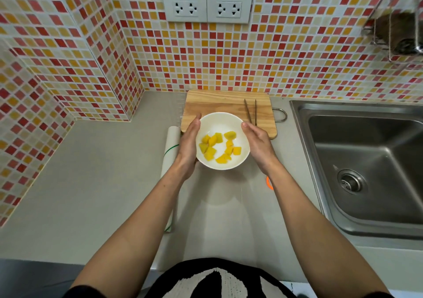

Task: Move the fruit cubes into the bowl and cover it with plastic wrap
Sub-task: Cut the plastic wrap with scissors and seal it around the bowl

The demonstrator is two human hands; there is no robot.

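Observation:
A white bowl [219, 124] with several yellow fruit cubes [212, 141] in it is held between both hands, over the near edge of a wooden cutting board [217, 102]. Its shadow falls on the counter nearer to me, so it looks lifted. My left hand [188, 142] cups its left side and my right hand [257, 141] presses its right side. A white roll of plastic wrap [170, 142] lies on the counter left of the bowl, partly under my left arm. A faint clear sheet seems to stretch from it across the counter below the bowl.
Brown tongs [250, 110] lie on the board's right part. A steel sink [366, 160] fills the right side. A small orange object [269, 183] sits by my right wrist. Tiled walls with sockets [207, 7] close the back and left.

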